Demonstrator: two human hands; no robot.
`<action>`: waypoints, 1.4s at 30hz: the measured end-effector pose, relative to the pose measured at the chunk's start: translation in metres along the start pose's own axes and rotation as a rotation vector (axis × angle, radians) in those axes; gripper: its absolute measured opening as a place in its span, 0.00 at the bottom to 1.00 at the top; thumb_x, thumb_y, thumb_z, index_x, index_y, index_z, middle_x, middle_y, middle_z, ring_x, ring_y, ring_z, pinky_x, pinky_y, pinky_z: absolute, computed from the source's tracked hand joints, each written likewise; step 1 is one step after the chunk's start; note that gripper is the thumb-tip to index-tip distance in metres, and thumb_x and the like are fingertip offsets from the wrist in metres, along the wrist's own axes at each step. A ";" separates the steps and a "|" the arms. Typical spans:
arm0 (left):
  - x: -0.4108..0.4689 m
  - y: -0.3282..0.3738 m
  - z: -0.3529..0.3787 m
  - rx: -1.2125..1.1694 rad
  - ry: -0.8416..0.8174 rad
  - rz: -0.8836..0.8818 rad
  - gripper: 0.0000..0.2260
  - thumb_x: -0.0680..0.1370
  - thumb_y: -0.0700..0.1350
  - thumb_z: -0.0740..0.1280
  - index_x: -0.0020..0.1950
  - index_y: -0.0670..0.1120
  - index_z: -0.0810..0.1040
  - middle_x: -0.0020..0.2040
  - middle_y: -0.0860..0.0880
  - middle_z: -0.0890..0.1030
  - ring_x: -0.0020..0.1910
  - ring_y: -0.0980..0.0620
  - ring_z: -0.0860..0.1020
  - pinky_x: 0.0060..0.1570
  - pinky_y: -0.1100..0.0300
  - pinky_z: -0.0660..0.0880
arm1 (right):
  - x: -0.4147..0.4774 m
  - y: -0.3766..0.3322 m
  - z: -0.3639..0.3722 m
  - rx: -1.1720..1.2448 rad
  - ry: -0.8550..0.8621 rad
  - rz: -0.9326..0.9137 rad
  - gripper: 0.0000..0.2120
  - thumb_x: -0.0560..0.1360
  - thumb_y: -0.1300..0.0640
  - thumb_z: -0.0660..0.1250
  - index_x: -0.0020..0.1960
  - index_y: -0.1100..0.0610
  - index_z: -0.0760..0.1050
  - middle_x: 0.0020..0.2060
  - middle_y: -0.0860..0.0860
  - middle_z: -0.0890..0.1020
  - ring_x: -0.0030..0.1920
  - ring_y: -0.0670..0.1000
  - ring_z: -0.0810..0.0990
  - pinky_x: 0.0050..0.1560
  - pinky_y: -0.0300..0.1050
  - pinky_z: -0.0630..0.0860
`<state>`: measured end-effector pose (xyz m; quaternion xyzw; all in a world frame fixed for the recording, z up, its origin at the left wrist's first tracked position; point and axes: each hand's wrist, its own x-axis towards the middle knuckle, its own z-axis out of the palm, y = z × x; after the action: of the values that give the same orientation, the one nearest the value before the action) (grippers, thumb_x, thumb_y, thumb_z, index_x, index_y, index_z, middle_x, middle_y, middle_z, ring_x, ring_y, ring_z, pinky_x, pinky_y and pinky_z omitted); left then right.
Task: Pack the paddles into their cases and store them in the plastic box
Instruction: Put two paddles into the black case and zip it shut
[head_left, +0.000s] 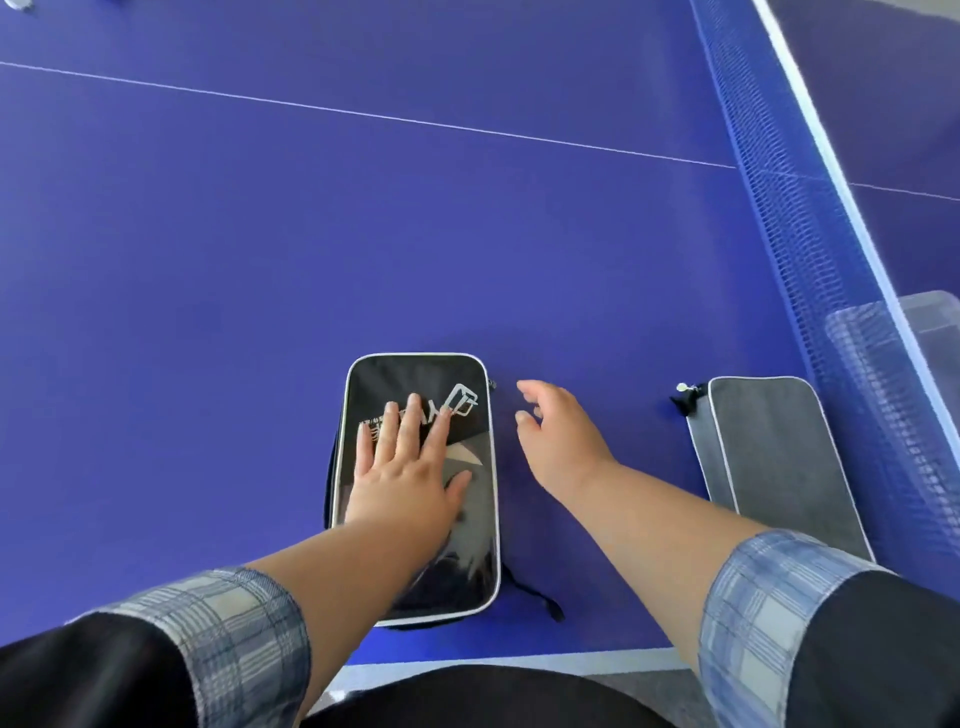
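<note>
A black paddle case with white piping and a white logo lies flat on the blue table near its front edge. My left hand rests palm-down on top of it, fingers spread. My right hand hovers just right of the case, near the zipper pull at its upper right corner, fingers loosely curled and holding nothing. A second case, grey with white piping and a black zipper tab, lies flat at the right beside the net. No paddle is visible. The clear plastic box stands beyond the net at the right edge.
The blue table-tennis table stretches ahead, with a white centre line across it. The blue net runs diagonally along the right, between the cases and the plastic box. The table's white front edge lies just below the black case.
</note>
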<state>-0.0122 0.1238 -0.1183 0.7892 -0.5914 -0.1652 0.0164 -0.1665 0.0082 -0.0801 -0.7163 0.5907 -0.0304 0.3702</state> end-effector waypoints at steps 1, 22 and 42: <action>-0.002 -0.002 0.004 0.014 0.020 -0.012 0.33 0.78 0.64 0.50 0.80 0.54 0.46 0.82 0.48 0.47 0.79 0.45 0.42 0.75 0.44 0.36 | 0.012 0.001 -0.002 -0.024 -0.034 -0.018 0.21 0.82 0.54 0.60 0.75 0.50 0.68 0.71 0.49 0.72 0.70 0.51 0.72 0.68 0.52 0.71; -0.005 -0.001 0.000 0.068 -0.002 0.044 0.30 0.78 0.60 0.56 0.79 0.53 0.60 0.79 0.42 0.60 0.78 0.40 0.57 0.74 0.37 0.54 | 0.138 -0.053 -0.025 -0.829 -0.318 -0.740 0.09 0.77 0.66 0.59 0.46 0.51 0.66 0.43 0.48 0.71 0.40 0.55 0.71 0.30 0.48 0.61; -0.005 -0.009 0.001 -0.062 0.055 0.075 0.31 0.78 0.61 0.56 0.80 0.54 0.57 0.80 0.42 0.56 0.78 0.40 0.54 0.75 0.40 0.44 | 0.154 -0.176 0.074 -1.078 -0.453 -1.251 0.09 0.80 0.63 0.63 0.48 0.49 0.73 0.40 0.45 0.73 0.44 0.51 0.72 0.32 0.48 0.72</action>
<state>-0.0056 0.1310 -0.1197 0.7697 -0.6145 -0.1610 0.0632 0.0604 -0.0838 -0.0951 -0.9775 -0.0679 0.1998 0.0033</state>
